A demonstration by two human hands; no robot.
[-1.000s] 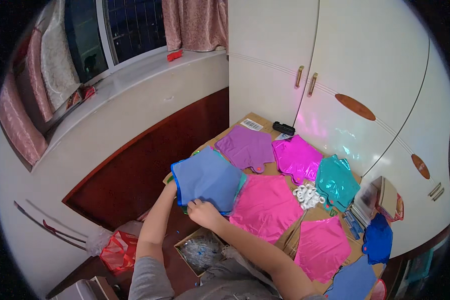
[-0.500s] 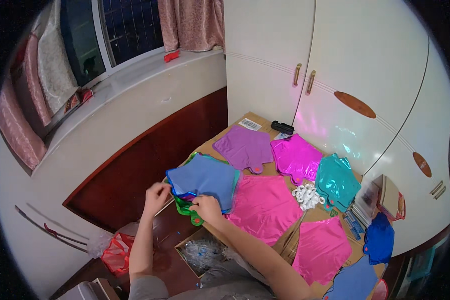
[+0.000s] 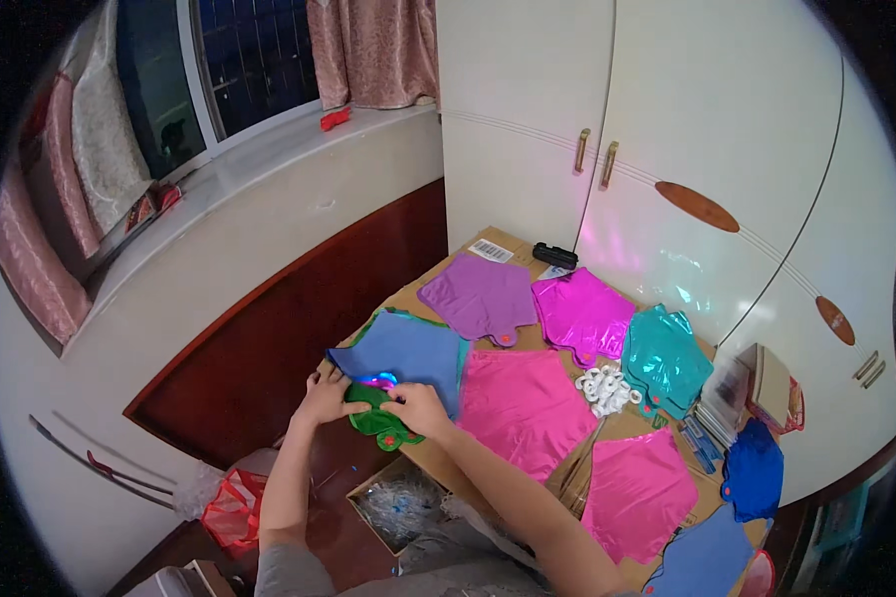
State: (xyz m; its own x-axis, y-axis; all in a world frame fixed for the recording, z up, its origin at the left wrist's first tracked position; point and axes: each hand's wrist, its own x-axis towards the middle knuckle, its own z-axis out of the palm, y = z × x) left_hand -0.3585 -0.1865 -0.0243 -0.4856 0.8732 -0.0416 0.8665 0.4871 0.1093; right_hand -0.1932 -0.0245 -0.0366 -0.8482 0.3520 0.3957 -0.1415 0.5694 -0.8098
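A stack of flat, uninflated foil balloons lies at the left end of the cardboard, with a dull blue balloon [image 3: 398, 348] on top. Its near edge is lifted, showing a shiny purple-blue layer. Below it a green foil balloon [image 3: 373, 418] hangs over the cardboard's edge, its tab marked with a red dot. My left hand [image 3: 325, 400] is closed on the stack's left corner, thumb on the green foil. My right hand [image 3: 416, 410] pinches the same near edge from the right. The layers between my fingers are partly hidden.
Pink balloons [image 3: 523, 408], a purple balloon [image 3: 478, 298], a magenta balloon [image 3: 584, 310] and a teal balloon [image 3: 667, 358] lie spread on the cardboard [image 3: 398, 298]. White rings [image 3: 607, 390] are heaped among them. Below stands a box of clear plastic scraps [image 3: 398, 507]. White cupboards rise behind.
My left hand has moved right and down onto the green foil. The blue balloon's near edge has been lifted, and more green shows beneath. My right hand stays at the edge.
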